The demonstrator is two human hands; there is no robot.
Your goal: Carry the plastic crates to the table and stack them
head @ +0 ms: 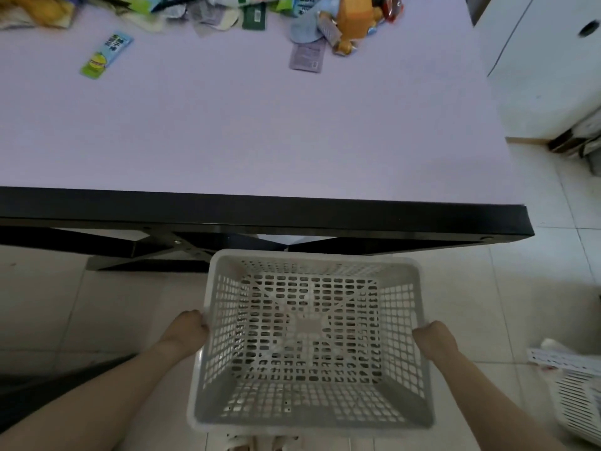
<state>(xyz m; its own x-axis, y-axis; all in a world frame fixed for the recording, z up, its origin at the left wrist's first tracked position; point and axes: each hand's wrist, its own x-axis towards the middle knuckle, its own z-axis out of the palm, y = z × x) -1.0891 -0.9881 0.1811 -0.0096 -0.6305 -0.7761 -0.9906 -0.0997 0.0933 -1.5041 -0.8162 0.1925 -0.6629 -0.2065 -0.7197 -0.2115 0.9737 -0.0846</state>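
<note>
A grey perforated plastic crate (310,340) hangs upright and empty in front of me, above the tiled floor and just short of the table's near edge. My left hand (187,330) grips its left rim and my right hand (434,340) grips its right rim. The table (247,131) has a pale lilac top and a black edge, and it fills the upper half of the view. A second white perforated crate (575,392) lies on the floor at the far right, partly cut off by the frame.
Packets and wrappers (227,11) are piled along the table's far edge, with a green sachet (104,56) and a purple sachet (307,56) lying apart. A white cabinet (546,66) stands right of the table. Black crossed legs (182,249) show beneath the table.
</note>
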